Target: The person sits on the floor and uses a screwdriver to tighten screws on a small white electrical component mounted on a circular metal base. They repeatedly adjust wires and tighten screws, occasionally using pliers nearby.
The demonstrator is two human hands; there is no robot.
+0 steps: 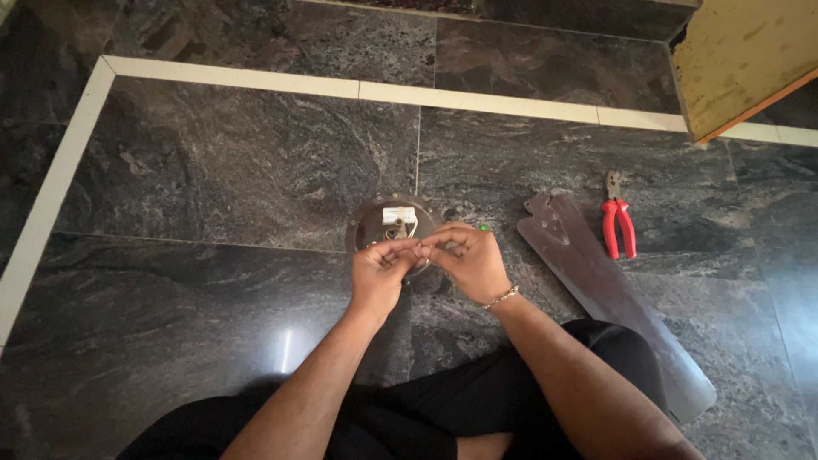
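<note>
Low over the dark stone floor [213, 170], the left hand [377, 274] and right hand [473, 262] meet fingertip to fingertip, pinched shut on something too small to identify, just above the round fan motor [385, 220] (kept within reach), fan blade [596, 281] and red pliers [618, 223] parked rightward.

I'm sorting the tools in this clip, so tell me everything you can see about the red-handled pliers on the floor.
The pliers lie flat on the dark stone floor, to the right of both hands and untouched by them. They have two red handles, slightly spread, pointing toward the person, and a short grey metal head pointing away. They rest close beside the wide end of the long grey fan blade; whether the two touch is unclear. Whether the jaws are shut is too small to tell.
</note>
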